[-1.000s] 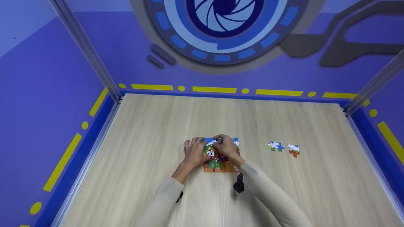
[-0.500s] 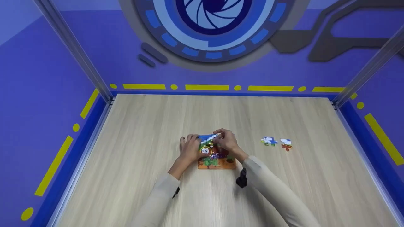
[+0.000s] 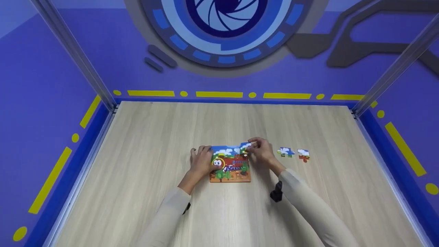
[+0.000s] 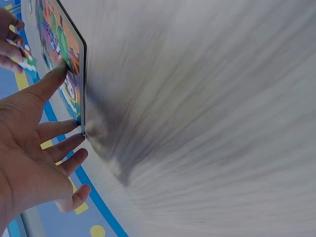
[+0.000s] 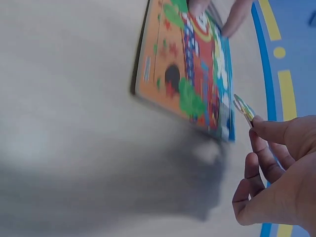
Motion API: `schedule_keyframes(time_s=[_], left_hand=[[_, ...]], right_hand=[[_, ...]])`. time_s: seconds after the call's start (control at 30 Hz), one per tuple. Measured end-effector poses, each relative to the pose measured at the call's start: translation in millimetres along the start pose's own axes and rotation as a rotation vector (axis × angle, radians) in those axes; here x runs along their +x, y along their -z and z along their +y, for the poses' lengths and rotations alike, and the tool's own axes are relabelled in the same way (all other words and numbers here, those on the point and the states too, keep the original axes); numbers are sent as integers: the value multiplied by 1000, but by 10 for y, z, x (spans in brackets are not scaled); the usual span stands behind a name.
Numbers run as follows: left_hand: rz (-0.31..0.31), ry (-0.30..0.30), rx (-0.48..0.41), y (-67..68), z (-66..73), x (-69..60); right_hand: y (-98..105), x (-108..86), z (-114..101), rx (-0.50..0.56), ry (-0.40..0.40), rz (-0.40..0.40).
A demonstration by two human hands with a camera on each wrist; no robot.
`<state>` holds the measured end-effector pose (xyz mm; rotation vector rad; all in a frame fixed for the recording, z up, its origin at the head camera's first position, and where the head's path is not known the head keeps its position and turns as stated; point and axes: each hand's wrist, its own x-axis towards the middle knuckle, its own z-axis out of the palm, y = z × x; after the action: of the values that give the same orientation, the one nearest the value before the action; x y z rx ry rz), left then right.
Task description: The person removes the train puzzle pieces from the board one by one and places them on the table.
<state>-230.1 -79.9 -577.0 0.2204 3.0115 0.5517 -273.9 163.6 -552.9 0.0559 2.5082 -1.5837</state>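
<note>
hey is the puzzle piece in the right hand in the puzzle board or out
Out: the right hand pinches the puzzle piece, which the right wrist view shows tilted and not seated in the puzzle board.

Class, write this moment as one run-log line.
left hand: touches puzzle board; right hand: pinches puzzle piece; two loose pieces: on table

Left fingers (image 4: 59, 128) splayed, right fingers (image 5: 274, 131) pinching, forearms (image 3: 168, 209) angled inward

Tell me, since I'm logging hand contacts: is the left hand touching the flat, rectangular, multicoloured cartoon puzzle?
Touching. The left wrist view shows the left hand with its thumb tip resting on the puzzle.
</note>
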Motion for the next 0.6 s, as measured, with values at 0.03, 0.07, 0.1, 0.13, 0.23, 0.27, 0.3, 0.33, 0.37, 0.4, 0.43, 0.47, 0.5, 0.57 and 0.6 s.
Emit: schedule_keyframes(time_s=[0.03,0.07,0.1,0.13,0.23,0.27,0.3,0.33,0.37,0.4,0.43,0.47,0.5,0.57,0.6], left_hand=[[-2,1,-5,-4,-1,-2],[-7,2,-7,-6,2,-4],[-11,2,-6,-7,6,-4],[-16,1,-4,-10,12,-3],[-15,-11,20,-8,27,10],[-14,-16,30,-6,31,13],[-12,-20,40,-4,32,14],[-12,-21,46,-4,33,14],[-9,-24,49,-1,32,13],[-5,-24,48,0,29,12],[-6,-22,46,0,28,9],[-7,-21,44,0,26,6],[-7,-18,41,-1,24,3],[-8,-15,35,-3,22,2],[-10,-14,37,-4,23,1]], right_hand=[[50,-5,27,-8,-5,5],[101,-10,55,-13,-10,10],[153,-15,82,-21,-8,9],[204,-18,111,-25,-15,7],[353,-14,178,-41,-17,3],[396,-9,198,-46,-21,5],[436,-2,220,-59,-23,7],[470,5,241,-70,-33,14],[499,14,263,-84,-36,18],[522,23,284,-96,-41,22],[540,31,304,-106,-51,28],[553,39,325,-116,-59,32],[564,46,344,-131,-58,32],[577,54,377,-162,-55,33],[582,54,392,-179,-53,36]])
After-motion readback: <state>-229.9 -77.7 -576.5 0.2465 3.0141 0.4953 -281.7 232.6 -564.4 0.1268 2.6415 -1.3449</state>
